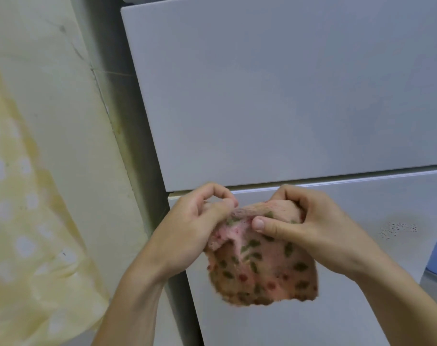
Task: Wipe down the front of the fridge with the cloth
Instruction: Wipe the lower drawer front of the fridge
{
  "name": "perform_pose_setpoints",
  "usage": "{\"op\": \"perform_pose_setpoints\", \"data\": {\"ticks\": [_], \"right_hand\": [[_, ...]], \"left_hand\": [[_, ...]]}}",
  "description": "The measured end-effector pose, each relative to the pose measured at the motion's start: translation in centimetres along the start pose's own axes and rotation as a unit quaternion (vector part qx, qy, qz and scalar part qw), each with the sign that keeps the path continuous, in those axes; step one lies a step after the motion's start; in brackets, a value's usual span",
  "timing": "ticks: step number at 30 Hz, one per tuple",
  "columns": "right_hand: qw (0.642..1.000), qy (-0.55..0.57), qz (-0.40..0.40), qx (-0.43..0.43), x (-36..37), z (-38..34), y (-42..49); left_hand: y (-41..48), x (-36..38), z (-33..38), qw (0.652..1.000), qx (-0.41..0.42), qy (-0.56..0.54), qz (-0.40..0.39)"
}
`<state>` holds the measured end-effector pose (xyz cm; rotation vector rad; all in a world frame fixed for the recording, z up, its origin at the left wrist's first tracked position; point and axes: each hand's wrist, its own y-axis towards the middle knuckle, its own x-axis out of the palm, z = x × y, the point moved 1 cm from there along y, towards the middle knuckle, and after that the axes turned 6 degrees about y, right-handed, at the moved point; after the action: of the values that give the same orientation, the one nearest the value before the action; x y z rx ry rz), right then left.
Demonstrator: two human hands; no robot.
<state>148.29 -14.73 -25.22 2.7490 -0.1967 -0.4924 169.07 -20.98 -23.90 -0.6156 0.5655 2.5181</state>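
- Both forearms rise from below, wrists turned inward.
- Left grip (195, 221) pinches the cloth (262, 273) at its upper edge, thumb against forefinger.
- Right grip (309, 226) clasps its top right, thumb laid flat.
- Cloth hangs before the fridge (287, 96), just under the door seam.

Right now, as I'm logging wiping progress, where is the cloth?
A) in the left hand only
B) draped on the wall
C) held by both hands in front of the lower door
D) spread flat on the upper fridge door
C: the left hand and right hand both pinch the cloth before the lower door.
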Motion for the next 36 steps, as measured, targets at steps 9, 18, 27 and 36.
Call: {"op": "perform_pose_setpoints", "data": {"ticks": [9,18,27,36], "right_hand": [[0.990,-0.024,0.114,-0.076,0.6,-1.0,1.7],[0.806,-0.161,0.433,-0.370,9.1,-1.2,5.3],[0.820,-0.313,0.337,-0.340,13.3,5.5,7.8],[0.736,-0.467,0.360,-0.332,10.8,-0.5,12.3]], "left_hand": [[-0.3,-2.1,-0.1,0.976,0.054,0.130,0.165],[4.5,-1.0,0.0,0.848,0.183,0.192,0.459],[5.3,-2.9,-2.2,0.821,0.245,0.210,0.470],[7.0,-6.5,-3.5,0.749,0.271,0.285,0.532]]}}
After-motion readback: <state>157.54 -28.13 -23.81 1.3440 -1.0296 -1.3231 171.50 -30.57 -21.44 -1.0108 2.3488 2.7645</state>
